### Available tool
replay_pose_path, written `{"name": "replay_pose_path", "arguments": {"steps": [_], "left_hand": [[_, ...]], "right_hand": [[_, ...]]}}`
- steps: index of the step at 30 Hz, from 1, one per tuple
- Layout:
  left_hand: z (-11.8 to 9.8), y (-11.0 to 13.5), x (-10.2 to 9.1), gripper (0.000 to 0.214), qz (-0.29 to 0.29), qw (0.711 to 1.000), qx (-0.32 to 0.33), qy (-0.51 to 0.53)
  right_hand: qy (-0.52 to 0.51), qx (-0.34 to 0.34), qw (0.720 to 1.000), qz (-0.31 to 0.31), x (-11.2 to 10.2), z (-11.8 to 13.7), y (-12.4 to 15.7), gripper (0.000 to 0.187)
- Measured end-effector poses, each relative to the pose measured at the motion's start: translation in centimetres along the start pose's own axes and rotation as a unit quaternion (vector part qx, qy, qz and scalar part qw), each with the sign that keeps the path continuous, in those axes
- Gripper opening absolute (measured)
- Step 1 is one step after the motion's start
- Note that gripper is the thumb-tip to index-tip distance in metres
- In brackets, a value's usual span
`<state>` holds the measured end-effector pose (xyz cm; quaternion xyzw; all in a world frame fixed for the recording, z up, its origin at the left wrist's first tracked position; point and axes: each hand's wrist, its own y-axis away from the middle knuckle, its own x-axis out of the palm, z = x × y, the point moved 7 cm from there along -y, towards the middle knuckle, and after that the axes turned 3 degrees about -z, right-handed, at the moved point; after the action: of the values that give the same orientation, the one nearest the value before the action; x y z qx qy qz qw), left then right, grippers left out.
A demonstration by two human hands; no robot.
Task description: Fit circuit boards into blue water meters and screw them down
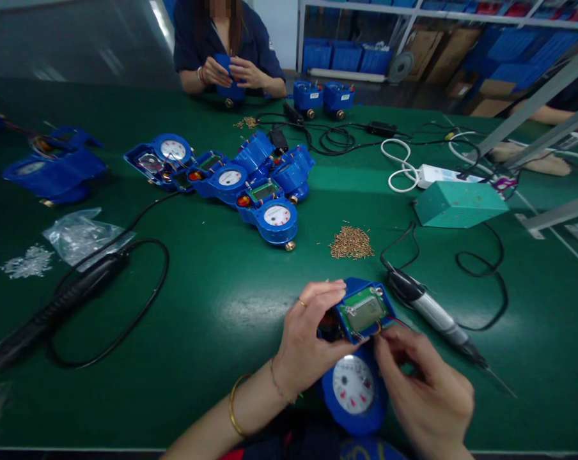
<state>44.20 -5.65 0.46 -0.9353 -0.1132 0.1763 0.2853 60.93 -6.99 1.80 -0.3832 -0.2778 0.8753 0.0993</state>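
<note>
Blue meter [353, 383], one: near edge of green table [207, 377]. Left hand [308, 338]: gripping its upper housing. Right hand [423, 377]: fingertips narrowed beside wires [378, 328]; whether pinching them, cannot tell. Handling: housing best steadied, wires eased gently.

- The left hand [308, 338] grips a blue meter [353, 383] by its display housing [356, 284].
- The right hand [428, 383], curled, is beside wires [378, 328] at the housing's edge.
- Brass screws [351, 243] lie heaped on the desk [212, 332] near an electric screwdriver [437, 316].
</note>
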Motion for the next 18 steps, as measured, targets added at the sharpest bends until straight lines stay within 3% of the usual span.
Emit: {"name": "replay_pose_path", "arguments": {"steps": [2, 5, 8, 11, 14, 18], "left_hand": [[0.1, 0.0, -0.1, 0.057, -0.009, 1.000, -0.005, -0.012], [0.1, 0.1, -0.2, 0.057, -0.011, 1.000, 0.002, -0.027], [0.1, 0.2, -0.3, 0.056, -0.011, 0.999, 0.017, -0.033], [-0.1, 0.5, -0.4, 0.056, -0.010, 0.999, 0.033, -0.038], [-0.2, 0.5, -0.3, 0.055, -0.002, 0.999, 0.040, -0.037], [0.1, -0.1, -0.4, 0.055, 0.016, 1.000, 0.017, -0.006]], "right_hand": [[-0.027, 0.008, 1.000, 0.011, 0.1, 0.1, -0.2, 0.007], [-0.138, 0.124, 0.981, 0.056, 0.9, -0.9, -0.3, 0.011], [-0.253, 0.277, 0.922, 0.089, 2.1, -2.2, 0.4, 0.020], [-0.315, 0.367, 0.869, 0.103, 3.0, -2.9, 1.3, 0.029], [-0.341, 0.419, 0.834, 0.108, 3.5, -3.5, 1.9, 0.036], [-0.355, 0.438, 0.816, 0.128, 3.7, -3.7, 2.0, 0.039]]}}
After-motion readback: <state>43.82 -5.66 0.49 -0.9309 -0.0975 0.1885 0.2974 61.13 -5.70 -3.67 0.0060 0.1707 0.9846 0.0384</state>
